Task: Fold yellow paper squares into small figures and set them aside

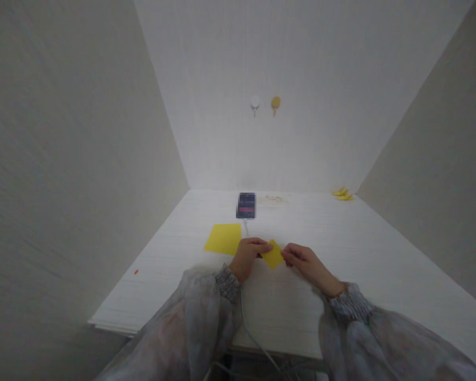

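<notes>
A small folded yellow paper (273,255) is held between both my hands above the white table (365,254). My left hand (249,254) pinches its left edge with closed fingers. My right hand (303,260) pinches the right edge, fingers curled. A flat sheet of yellow paper (223,238) lies on the table just left of my left hand.
A phone (246,205) lies beyond the hands, with a white cable (250,333) running back toward me off the table's front edge. Small folded yellow pieces (343,194) sit at the far right corner. Two hooks (265,105) hang on the back wall. Walls close in on both sides.
</notes>
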Tool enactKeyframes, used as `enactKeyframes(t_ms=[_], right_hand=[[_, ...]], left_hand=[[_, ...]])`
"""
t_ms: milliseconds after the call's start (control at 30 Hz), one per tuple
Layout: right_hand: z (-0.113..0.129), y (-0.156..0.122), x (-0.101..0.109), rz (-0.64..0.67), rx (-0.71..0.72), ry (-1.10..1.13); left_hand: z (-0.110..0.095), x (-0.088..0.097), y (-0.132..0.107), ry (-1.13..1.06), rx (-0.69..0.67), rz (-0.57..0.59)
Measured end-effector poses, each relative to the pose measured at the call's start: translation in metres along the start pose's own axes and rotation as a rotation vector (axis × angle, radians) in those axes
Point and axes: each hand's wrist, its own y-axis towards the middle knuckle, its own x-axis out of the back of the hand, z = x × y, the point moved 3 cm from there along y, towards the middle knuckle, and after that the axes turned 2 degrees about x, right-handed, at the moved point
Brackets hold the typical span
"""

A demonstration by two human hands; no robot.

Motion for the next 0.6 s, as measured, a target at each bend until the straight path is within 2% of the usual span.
enactKeyframes(t_ms=[300, 500, 600], right_hand=[[0.0037, 0.0003, 0.0017, 0.034, -0.023, 0.088], [0.0032, -0.0013, 0.0039, -0.050, -0.009, -0.060], [0.0049, -0.0019, 0.0046, -0.061, -0.013, -0.055]], left_hand=[[-0.0003, 0.0005, -0.0006, -0.045, 0.033, -0.034], [0.0000, 0.0003, -0.0007, -0.031, 0.022, -0.033], [-0.0009, -0.0001, -0.0011, -0.026, 0.008, -0.030]])
